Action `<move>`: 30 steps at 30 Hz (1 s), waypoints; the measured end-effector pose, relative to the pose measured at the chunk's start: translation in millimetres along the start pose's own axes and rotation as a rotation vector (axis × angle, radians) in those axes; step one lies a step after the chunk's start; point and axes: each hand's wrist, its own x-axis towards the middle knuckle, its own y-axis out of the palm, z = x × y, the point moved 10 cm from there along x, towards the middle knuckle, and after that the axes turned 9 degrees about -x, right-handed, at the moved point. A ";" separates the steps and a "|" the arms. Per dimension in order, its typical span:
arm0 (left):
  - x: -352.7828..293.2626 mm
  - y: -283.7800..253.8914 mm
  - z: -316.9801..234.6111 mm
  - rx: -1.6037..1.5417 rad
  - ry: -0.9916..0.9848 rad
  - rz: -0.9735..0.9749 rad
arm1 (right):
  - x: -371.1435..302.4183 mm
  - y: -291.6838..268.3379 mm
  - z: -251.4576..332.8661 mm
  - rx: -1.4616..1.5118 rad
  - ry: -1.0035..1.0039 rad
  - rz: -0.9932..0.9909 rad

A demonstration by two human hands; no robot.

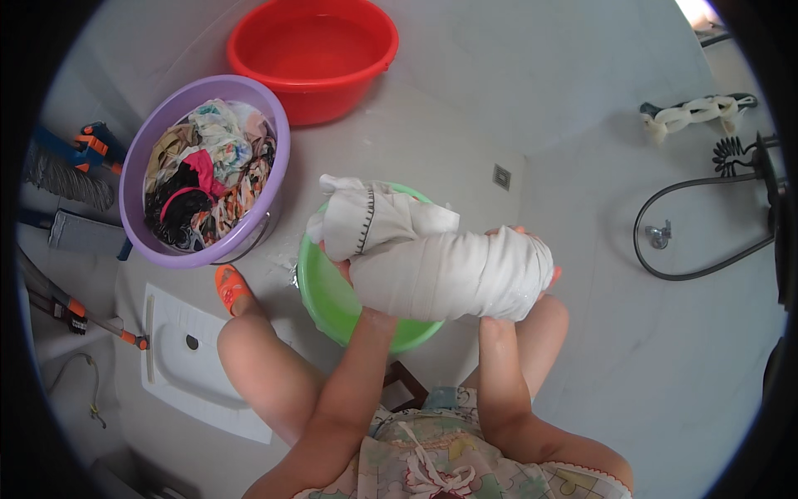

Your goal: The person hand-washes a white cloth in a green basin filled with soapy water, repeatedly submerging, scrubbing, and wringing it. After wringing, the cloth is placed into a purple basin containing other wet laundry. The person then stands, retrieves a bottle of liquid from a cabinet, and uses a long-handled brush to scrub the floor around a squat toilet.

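A bulky roll of wet-looking white cloth (449, 276) stretches between my hands above a green basin (320, 303). My left hand (344, 270) holds it at the left, mostly buried in the folds with only a bit of skin showing. At the other end my right hand (554, 276) is wrapped in the cloth, and a few fingertips poke out along its edge. Dark stitching runs along a loose flap that hangs over at the upper left. Beneath the roll, part of the basin's inside is hidden.
A purple bucket (278, 170) full of mixed clothes stands at the left, beside a red basin (316, 83). A squat toilet (195, 382) lies lower left, near mop handles. On the right are a looped hose (644, 249) and a floor drain (501, 176) farther in.
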 end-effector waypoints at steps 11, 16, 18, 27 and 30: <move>-7.6 5.5 6.5 -0.184 -0.144 0.160 | -23.9 -37.8 -13.4 0.437 0.128 -0.045; -9.4 -0.5 14.1 -0.091 -0.208 0.163 | -29.8 -65.0 -6.2 0.049 0.108 -0.337; -9.2 -4.2 14.4 -0.074 -0.207 0.136 | -33.4 -73.5 -7.4 0.002 0.107 -0.440; -11.2 -19.4 -3.7 0.211 -0.064 -0.002 | -9.3 -41.9 -20.9 0.133 0.102 -0.064; -17.3 5.6 11.2 0.003 -0.217 0.230 | -8.4 -62.6 -22.9 -0.088 0.060 -0.184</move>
